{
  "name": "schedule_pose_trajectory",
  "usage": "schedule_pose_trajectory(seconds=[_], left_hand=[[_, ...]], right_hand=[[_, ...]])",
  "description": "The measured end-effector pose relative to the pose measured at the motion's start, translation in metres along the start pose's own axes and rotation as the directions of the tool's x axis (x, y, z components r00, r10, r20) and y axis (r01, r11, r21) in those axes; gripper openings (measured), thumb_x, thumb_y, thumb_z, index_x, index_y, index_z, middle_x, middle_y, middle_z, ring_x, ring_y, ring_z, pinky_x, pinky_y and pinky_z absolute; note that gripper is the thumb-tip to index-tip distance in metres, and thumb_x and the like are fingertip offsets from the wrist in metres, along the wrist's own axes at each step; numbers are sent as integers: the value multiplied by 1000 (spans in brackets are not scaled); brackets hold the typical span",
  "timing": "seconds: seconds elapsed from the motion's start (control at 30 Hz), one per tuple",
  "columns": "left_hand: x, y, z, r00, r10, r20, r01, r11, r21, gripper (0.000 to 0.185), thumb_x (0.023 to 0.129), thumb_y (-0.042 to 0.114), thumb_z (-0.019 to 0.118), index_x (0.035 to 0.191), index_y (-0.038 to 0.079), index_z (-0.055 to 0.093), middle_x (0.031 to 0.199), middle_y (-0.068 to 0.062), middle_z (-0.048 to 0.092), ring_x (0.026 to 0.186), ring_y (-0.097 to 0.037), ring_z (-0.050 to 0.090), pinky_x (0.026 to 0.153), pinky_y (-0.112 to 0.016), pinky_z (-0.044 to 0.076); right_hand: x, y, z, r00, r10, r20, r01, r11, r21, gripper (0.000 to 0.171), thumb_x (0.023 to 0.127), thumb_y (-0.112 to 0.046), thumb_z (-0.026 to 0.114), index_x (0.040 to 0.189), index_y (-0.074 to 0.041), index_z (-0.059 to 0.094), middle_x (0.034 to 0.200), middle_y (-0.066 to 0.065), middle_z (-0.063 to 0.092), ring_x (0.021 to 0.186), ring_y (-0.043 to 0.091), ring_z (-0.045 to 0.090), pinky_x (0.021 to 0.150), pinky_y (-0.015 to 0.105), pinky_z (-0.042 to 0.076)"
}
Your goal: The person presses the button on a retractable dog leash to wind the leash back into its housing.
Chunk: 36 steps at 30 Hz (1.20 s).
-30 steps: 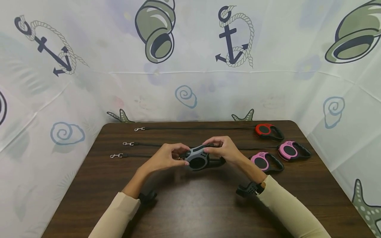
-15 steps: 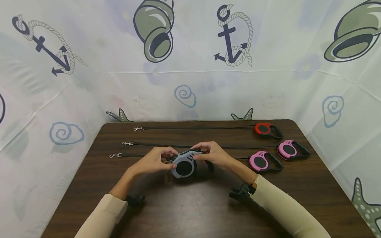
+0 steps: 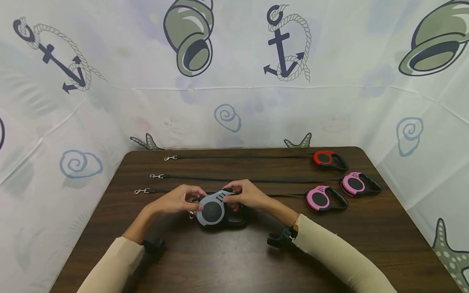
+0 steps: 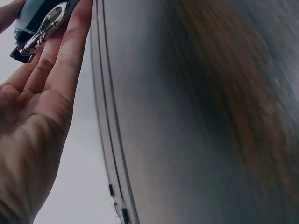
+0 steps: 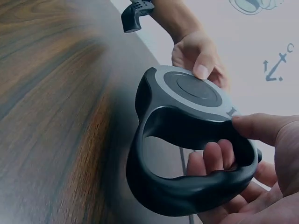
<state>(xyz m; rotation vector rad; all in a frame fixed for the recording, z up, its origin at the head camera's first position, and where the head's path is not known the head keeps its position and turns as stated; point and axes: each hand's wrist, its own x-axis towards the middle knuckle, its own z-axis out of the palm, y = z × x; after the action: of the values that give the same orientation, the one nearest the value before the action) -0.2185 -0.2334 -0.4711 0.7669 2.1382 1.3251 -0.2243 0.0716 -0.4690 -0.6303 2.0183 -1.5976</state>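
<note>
A grey and black retractable dog leash [image 3: 211,211] is held between both hands, close over the table. My left hand [image 3: 180,200] pinches the left side of its casing, thumb on the front face and fingers behind. My right hand [image 3: 246,196] grips it by the top near the handle; in the right wrist view the thumb lies on the grey shell and fingertips show through the loop handle [image 5: 163,196]. A metal snap hook [image 4: 46,25] hangs against the left fingers in the left wrist view.
On the brown table [image 3: 234,260], a red leash [image 3: 324,158] and two pink leashes, one farther right [image 3: 354,184] and one nearer [image 3: 318,199], lie at the right. Their black cords stretch left, ending in metal hooks [image 3: 142,191]. A patterned cloth [image 3: 249,114] hangs behind.
Both hands have moved left and toward the table's near side with the grey leash. Its round face has turned more toward the head camera, and its loop handle now shows.
</note>
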Motion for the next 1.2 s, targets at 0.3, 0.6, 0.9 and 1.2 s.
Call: schedule_pose_trajectory(seconds=[0.3, 0.6, 0.9, 1.2], left_hand=[[-10, -16, -7, 996, -80, 44, 83, 993, -80, 37, 99, 12, 72, 129, -5, 63, 105, -12, 73, 81, -16, 69, 69, -32, 59], [-16, -23, -10, 997, -73, 39, 74, 997, -30, 44, 95, 14, 78, 134, 0, 63, 112, -10, 75, 96, -19, 70, 81, -27, 58], [-15, -23, -10, 997, -77, 14, 75, 988, 135, 51, 91, 25, 86, 133, 3, 66, 116, -4, 76, 110, -17, 71, 96, -28, 56], [-14, -14, -12, 999, -51, 1, 49, 967, 252, 48, 89, 28, 88, 126, 4, 70, 109, -2, 75, 101, -18, 70, 91, -29, 56]], right_hand=[[13, 4, 14, 995, 96, 9, -96, 995, 19, 46, 94, -7, 81, 135, 3, 65, 90, 8, 72, 71, 18, 71, 65, 33, 62], [17, 4, 20, 998, 53, -28, -58, 973, -225, 50, 90, -17, 86, 134, -1, 69, 80, 0, 71, 72, 20, 68, 67, 23, 50], [17, 12, 24, 995, -38, -91, -10, 880, -475, 53, 84, -33, 91, 128, -8, 74, 91, 2, 73, 76, 7, 56, 69, 23, 45], [15, 8, 29, 986, -55, -156, -33, 858, -513, 49, 82, -35, 92, 123, -12, 77, 102, 4, 77, 88, 11, 66, 77, 28, 54]])
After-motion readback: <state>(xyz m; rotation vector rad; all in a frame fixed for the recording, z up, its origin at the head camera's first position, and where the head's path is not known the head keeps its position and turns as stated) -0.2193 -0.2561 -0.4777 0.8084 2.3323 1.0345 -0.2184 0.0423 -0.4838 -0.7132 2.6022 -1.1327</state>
